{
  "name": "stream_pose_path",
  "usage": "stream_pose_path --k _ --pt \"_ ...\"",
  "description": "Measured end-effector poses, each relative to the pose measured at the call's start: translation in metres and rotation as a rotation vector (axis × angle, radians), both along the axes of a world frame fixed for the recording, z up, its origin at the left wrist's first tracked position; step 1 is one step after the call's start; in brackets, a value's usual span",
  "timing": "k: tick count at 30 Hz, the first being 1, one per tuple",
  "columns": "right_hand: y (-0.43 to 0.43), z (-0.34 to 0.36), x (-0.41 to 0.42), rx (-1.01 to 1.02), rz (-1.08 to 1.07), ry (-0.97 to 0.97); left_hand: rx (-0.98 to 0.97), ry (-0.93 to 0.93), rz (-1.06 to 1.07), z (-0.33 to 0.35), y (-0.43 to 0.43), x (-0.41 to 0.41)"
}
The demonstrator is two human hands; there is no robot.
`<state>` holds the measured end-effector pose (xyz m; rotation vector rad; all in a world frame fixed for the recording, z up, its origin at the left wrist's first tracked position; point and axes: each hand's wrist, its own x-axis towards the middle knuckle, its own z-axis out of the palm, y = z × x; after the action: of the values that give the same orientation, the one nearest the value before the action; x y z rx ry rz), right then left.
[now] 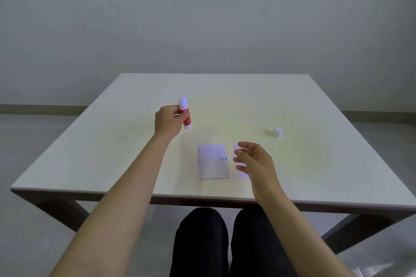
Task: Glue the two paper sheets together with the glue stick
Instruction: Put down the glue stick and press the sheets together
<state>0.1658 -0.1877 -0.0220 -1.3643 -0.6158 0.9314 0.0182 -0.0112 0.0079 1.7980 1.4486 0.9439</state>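
My left hand (pixel 167 122) grips a red and white glue stick (pixel 185 113), held upright above the table with its white tip uncovered. A white paper sheet with small blue print (pixel 212 161) lies flat near the front of the table. Just to its right lies a second white sheet (pixel 238 153), partly hidden by my right hand (pixel 255 162). That hand hovers over the second sheet with fingers spread and holds nothing.
The glue stick's white cap (pixel 278 132) stands on the table to the right, beyond my right hand. The white table (pixel 112 153) has its front edge close to my knees. A grey wall rises behind it.
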Motion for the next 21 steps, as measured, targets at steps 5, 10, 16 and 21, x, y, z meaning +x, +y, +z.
stream_pose_path --k 5,10,16,21 --pt "0.000 -0.008 -0.003 -0.036 0.007 -0.172 -0.011 0.001 0.007 -0.012 0.006 0.001" --pt "0.000 -0.011 0.002 -0.024 -0.010 -0.338 -0.032 0.025 0.037 -0.018 0.009 0.000" --pt "0.000 -0.016 -0.008 -0.014 0.078 -0.544 -0.060 0.023 0.049 -0.027 0.007 -0.001" --pt "0.004 -0.017 -0.021 -0.043 0.172 -0.676 -0.042 0.032 0.057 -0.028 0.007 0.000"
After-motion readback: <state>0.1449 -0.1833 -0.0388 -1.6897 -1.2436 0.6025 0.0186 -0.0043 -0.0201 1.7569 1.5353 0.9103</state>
